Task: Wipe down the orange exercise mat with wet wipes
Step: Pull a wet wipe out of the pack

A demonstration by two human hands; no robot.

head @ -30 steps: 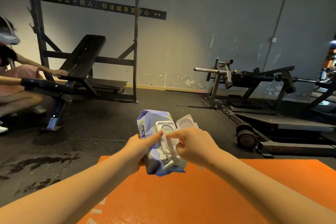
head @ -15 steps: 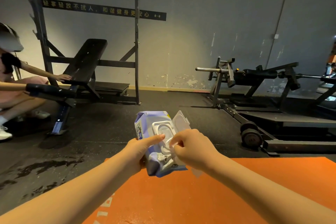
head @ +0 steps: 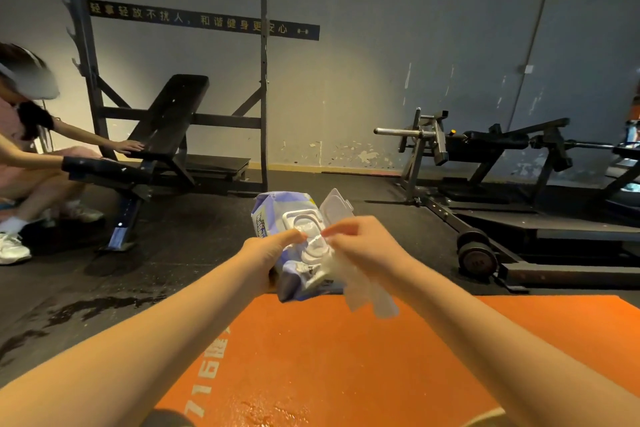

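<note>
Since the frame half a second ago, a wet wipe (head: 367, 289) has come out of the pack (head: 272, 218) and now hangs crumpled below the right hand (head: 363, 250), whose grip pinches its top edge between thumb and fingertips just beside the pack's opening. The left hand (head: 265, 258) has its grip closed round the pack from the left side, thumb pressed on the front near the opening. The white lid (head: 335, 205) stands flipped up toward the right. Both hands hold these above the far edge of the orange exercise mat (head: 311, 357), which lies flat on the dark floor (head: 180, 253) and fills the lower part of the view, with white print along its left edge and a wet sheen near the bottom. A dark wet patch (head: 93, 305) marks the floor to the mat's left. Farther left, another person (head: 31, 163) crouches with a hand on a black incline bench (head: 169, 114). A weight machine (head: 485, 149) stands at right against the grey wall.
</note>
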